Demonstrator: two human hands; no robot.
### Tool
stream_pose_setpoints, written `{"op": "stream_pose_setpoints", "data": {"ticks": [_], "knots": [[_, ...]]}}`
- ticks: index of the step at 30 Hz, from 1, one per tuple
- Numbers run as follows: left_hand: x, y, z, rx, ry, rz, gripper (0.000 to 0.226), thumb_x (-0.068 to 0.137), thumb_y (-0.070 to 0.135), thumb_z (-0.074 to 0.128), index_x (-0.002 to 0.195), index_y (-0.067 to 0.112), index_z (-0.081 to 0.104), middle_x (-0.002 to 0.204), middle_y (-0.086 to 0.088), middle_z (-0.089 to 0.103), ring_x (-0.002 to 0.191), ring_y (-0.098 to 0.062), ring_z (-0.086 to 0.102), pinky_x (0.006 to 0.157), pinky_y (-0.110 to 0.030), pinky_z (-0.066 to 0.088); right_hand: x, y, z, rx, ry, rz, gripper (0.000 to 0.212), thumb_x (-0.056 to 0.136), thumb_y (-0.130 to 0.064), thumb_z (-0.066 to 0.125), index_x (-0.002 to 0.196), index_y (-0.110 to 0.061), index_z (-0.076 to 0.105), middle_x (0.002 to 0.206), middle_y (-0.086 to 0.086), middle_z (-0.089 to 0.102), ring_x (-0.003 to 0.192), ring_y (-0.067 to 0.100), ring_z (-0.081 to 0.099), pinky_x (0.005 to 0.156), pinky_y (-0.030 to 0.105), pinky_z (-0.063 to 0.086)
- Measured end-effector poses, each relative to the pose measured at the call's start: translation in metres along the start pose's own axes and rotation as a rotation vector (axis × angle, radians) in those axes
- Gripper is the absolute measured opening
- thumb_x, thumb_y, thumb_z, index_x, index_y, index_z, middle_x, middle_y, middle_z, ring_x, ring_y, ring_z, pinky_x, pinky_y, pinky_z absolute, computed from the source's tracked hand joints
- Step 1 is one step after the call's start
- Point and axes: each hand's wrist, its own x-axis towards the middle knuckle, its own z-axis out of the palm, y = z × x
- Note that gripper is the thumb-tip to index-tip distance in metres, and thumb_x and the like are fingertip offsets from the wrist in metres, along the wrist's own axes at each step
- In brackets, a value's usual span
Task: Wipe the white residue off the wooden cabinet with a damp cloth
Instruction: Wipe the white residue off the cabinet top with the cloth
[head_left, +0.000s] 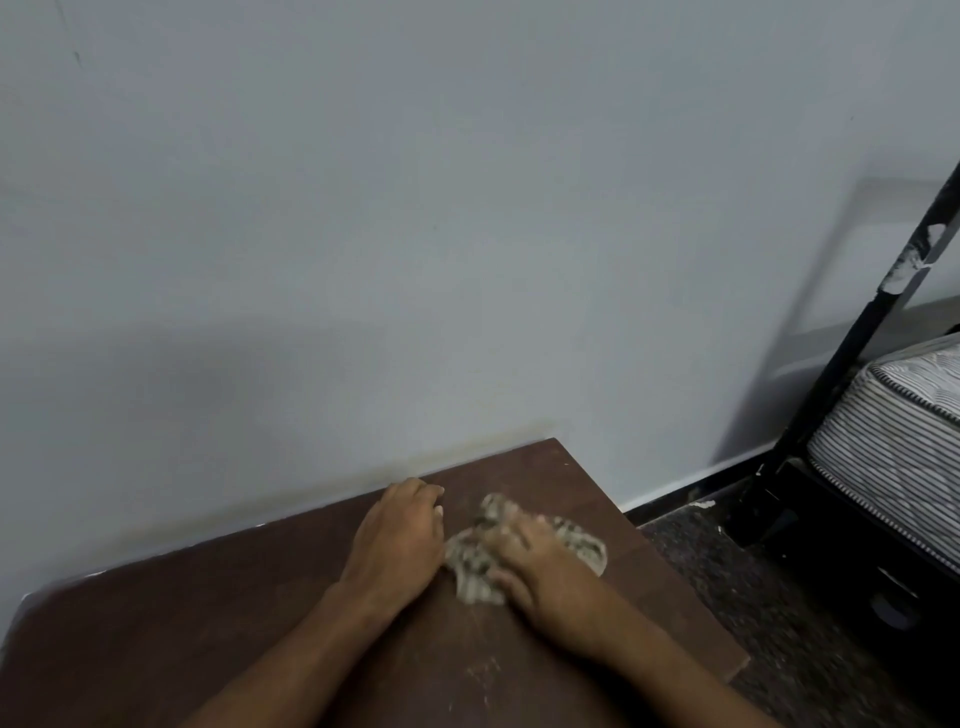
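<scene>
A dark brown wooden cabinet top fills the lower part of the head view, set against a pale wall. A crumpled grey-beige striped cloth lies near its far right corner. My right hand lies on top of the cloth with its fingers curled into the fabric; the hand is motion-blurred. My left hand rests palm down on the wood just left of the cloth, fingers loosely bent, holding nothing. Faint white residue streaks show on the wood between my forearms.
The wall meets the cabinet's back edge. To the right, a speckled dark floor, a black metal bed frame post with white smears, and a striped mattress.
</scene>
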Motion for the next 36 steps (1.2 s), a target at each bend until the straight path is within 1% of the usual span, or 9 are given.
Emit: {"op": "stream_pose_setpoints", "data": {"ticks": [3, 5, 7, 10, 17, 23, 29, 31, 36], "knots": [[-0.001, 0.003, 0.003, -0.022, 0.007, 0.014, 0.036, 0.102, 0.029, 0.041, 0.132, 0.018, 0.059, 0.128, 0.004, 0.06, 0.122, -0.014, 0.051, 0.104, -0.03, 0.04, 0.011, 0.032, 0.001, -0.039, 0.117, 0.231, 0.054, 0.106, -0.035, 0.038, 0.157, -0.029, 0.02, 0.163, 0.005, 0.016, 0.151, 0.021, 0.011, 0.123, 0.037, 0.008], [0.002, 0.007, 0.006, -0.037, 0.001, 0.015, 0.038, 0.103, 0.029, 0.04, 0.134, 0.016, 0.057, 0.131, 0.003, 0.059, 0.123, -0.015, 0.051, 0.106, -0.03, 0.039, 0.017, 0.015, 0.02, 0.008, 0.127, 0.151, 0.061, 0.105, -0.036, 0.037, 0.159, -0.024, 0.01, 0.165, 0.006, 0.011, 0.152, 0.022, 0.006, 0.124, 0.036, 0.004], [0.005, 0.013, 0.008, -0.056, -0.006, 0.013, 0.038, 0.104, 0.029, 0.039, 0.135, 0.016, 0.056, 0.132, 0.002, 0.058, 0.124, -0.015, 0.05, 0.106, -0.03, 0.038, 0.012, 0.013, 0.036, 0.051, 0.083, 0.048, 0.058, 0.102, -0.039, 0.036, 0.156, -0.027, 0.018, 0.163, 0.006, 0.02, 0.151, 0.021, 0.012, 0.123, 0.032, 0.004], [0.005, 0.014, 0.007, -0.063, -0.007, 0.024, 0.037, 0.104, 0.032, 0.039, 0.133, 0.019, 0.056, 0.129, 0.004, 0.058, 0.123, -0.015, 0.05, 0.104, -0.031, 0.04, 0.023, 0.047, 0.015, 0.051, 0.085, 0.072, 0.049, 0.103, -0.035, 0.043, 0.15, -0.03, 0.032, 0.156, 0.005, 0.032, 0.145, 0.02, 0.025, 0.121, 0.031, 0.016], [-0.007, 0.003, -0.002, -0.065, -0.02, -0.004, 0.04, 0.103, 0.037, 0.041, 0.138, 0.021, 0.053, 0.134, 0.008, 0.055, 0.124, -0.009, 0.048, 0.105, -0.027, 0.04, 0.072, 0.098, -0.011, -0.054, 0.187, 0.432, 0.049, 0.103, -0.03, 0.044, 0.149, -0.017, 0.036, 0.151, 0.016, 0.034, 0.138, 0.033, 0.032, 0.117, 0.041, 0.022], [-0.003, 0.017, 0.0, -0.087, -0.021, 0.017, 0.038, 0.103, 0.036, 0.04, 0.136, 0.021, 0.054, 0.127, 0.007, 0.056, 0.119, -0.011, 0.049, 0.101, -0.029, 0.042, 0.05, 0.067, 0.013, 0.022, 0.063, 0.125, 0.049, 0.101, -0.03, 0.051, 0.147, -0.021, 0.041, 0.152, 0.01, 0.038, 0.141, 0.026, 0.033, 0.118, 0.038, 0.025], [-0.024, 0.017, 0.002, -0.071, -0.045, 0.021, 0.039, 0.102, 0.036, 0.043, 0.135, 0.02, 0.055, 0.13, 0.005, 0.057, 0.121, -0.013, 0.05, 0.103, -0.03, 0.042, 0.03, 0.097, -0.022, 0.02, 0.177, 0.474, 0.05, 0.103, -0.029, 0.047, 0.151, -0.02, 0.036, 0.157, 0.013, 0.029, 0.14, 0.033, 0.033, 0.117, 0.038, 0.027], [-0.03, 0.018, 0.004, -0.08, -0.046, 0.014, 0.039, 0.102, 0.034, 0.043, 0.135, 0.017, 0.056, 0.13, 0.003, 0.058, 0.121, -0.015, 0.05, 0.104, -0.031, 0.042, 0.012, 0.074, -0.01, 0.023, 0.171, 0.423, 0.049, 0.104, -0.028, 0.046, 0.151, -0.019, 0.036, 0.157, 0.015, 0.029, 0.142, 0.032, 0.03, 0.118, 0.038, 0.023], [-0.037, 0.03, 0.008, -0.104, -0.042, 0.025, 0.037, 0.102, 0.032, 0.044, 0.133, 0.016, 0.058, 0.129, 0.001, 0.06, 0.12, -0.017, 0.052, 0.102, -0.032, 0.043, -0.052, 0.014, 0.022, 0.051, 0.063, 0.059, 0.048, 0.1, -0.035, 0.044, 0.147, -0.032, 0.035, 0.157, 0.003, 0.033, 0.146, 0.018, 0.026, 0.119, 0.031, 0.018]]}}
